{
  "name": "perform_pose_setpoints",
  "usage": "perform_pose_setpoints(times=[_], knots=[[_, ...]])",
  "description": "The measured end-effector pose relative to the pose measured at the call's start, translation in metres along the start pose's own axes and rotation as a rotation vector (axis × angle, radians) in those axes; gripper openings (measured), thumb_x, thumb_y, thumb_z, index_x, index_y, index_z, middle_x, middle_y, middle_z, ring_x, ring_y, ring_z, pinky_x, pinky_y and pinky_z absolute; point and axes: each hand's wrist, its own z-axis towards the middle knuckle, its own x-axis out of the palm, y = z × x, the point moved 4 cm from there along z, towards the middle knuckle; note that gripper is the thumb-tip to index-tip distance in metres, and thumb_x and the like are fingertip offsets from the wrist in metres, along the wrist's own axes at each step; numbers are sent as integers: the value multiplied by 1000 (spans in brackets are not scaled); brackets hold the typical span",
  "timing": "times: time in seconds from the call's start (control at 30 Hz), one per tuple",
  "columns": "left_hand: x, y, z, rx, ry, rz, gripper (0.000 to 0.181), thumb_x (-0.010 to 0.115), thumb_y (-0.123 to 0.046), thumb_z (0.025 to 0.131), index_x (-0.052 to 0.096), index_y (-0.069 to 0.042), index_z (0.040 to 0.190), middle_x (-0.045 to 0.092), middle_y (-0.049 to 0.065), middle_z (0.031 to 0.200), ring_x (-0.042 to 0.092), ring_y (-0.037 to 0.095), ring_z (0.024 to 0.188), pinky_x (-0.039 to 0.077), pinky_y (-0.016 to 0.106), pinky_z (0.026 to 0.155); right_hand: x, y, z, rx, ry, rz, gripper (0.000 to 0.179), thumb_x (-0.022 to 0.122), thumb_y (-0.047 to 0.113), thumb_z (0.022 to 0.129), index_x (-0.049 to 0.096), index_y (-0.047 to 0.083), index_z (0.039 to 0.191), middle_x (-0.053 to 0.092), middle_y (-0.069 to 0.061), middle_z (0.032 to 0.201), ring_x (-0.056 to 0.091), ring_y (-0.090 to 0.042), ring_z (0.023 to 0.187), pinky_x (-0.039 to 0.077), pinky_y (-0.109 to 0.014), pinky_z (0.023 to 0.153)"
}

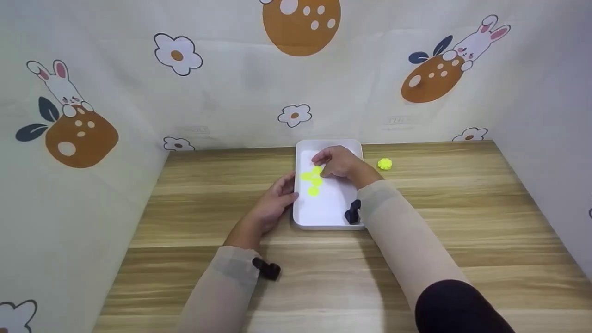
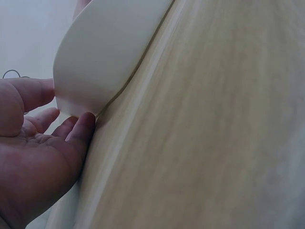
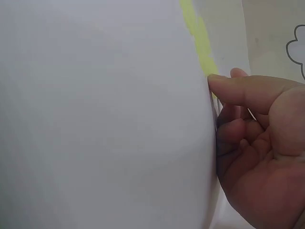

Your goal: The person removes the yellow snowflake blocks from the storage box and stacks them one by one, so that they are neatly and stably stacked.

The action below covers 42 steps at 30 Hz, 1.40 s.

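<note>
A shallow white tray [image 1: 330,208] stands on the table, with several bright yellow, flower-like pieces [image 1: 313,190] grouped inside its left half. My left hand [image 1: 274,203] holds the tray at its left side; in the left wrist view the thumb [image 2: 38,93] meets the upper edge and fingertips [image 2: 86,121] lie at the wall's lower edge. Over the tray, my right hand [image 1: 341,162] has its thumb tip at the uppermost yellow pieces, the index finger apart from it and the other fingers bent. Low in the right wrist view, the yellow pieces [image 3: 200,40] show as a thin strip.
One scalloped yellow piece [image 1: 385,163] lies on the wooden table [image 1: 444,199] right of the tray. Behind the tray hangs a patterned cloth wall [image 1: 231,92], close to the table's far edge. A black wrist camera [image 1: 354,212] hangs over the tray's near right corner.
</note>
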Motion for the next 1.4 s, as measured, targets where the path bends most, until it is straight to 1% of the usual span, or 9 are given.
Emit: perform_pose_setpoints(times=[0.17,0.3,0.5,0.67,0.83,1.0,1.17,1.23,1.4], knots=[[0,-1,1,1,3,-6,67,57,-5,108,31,-17,169,30,9,177,27,26,166,25,45,137,-1,1,0,-4,-39,-27,43,79,-7,86,78,14,123,70,-8,126,60,-25,115,57,-39,107],[0,-1,1,-7,3,0,67,57,-6,108,31,-18,169,29,8,178,27,25,166,25,44,137,-3,0,0,-1,-50,-46,41,81,-5,86,78,14,122,68,-8,123,59,-25,115,56,-38,106],[-1,0,3,-7,4,0,67,57,-6,108,32,-18,169,28,7,178,24,25,167,23,44,137,-4,-1,0,-1,-49,-66,39,84,-1,85,80,14,121,67,-7,118,58,-24,110,56,-34,98],[-1,1,3,8,8,6,67,56,-5,108,31,-17,169,27,8,179,23,25,168,22,44,137,-4,0,-1,-34,-61,-101,33,87,6,85,82,15,116,68,-5,108,58,-22,103,53,-30,90],[-1,1,3,15,3,15,66,58,-6,108,32,-16,168,29,8,178,25,24,167,24,44,137,-6,-2,0,-68,-83,-103,22,80,13,92,84,15,114,71,-4,105,61,-18,93,53,-26,79],[-1,1,3,5,-7,22,66,58,-7,108,32,-17,168,30,7,178,27,24,166,24,44,137,-9,-3,-2,-17,-96,0,19,73,20,99,84,19,115,71,-3,107,61,-17,84,54,-24,71],[0,1,4,0,-14,30,67,58,-7,108,33,-18,168,32,7,177,29,24,166,25,44,137,-13,-3,-2,25,-100,131,19,73,20,100,83,18,117,72,-3,99,62,-16,80,55,-25,70],[0,1,3,-2,-16,32,67,58,-7,108,33,-19,168,32,7,177,28,24,166,25,43,137,-15,-2,-2,30,-103,189,20,72,18,101,82,17,118,72,-4,100,64,-17,82,57,-26,74],[0,0,-1,-3,-17,21,67,58,-7,108,33,-19,168,30,7,178,28,26,166,25,44,137,-21,7,-6,15,-113,289,22,71,19,103,80,13,121,72,-6,113,67,-18,93,63,-26,87]])
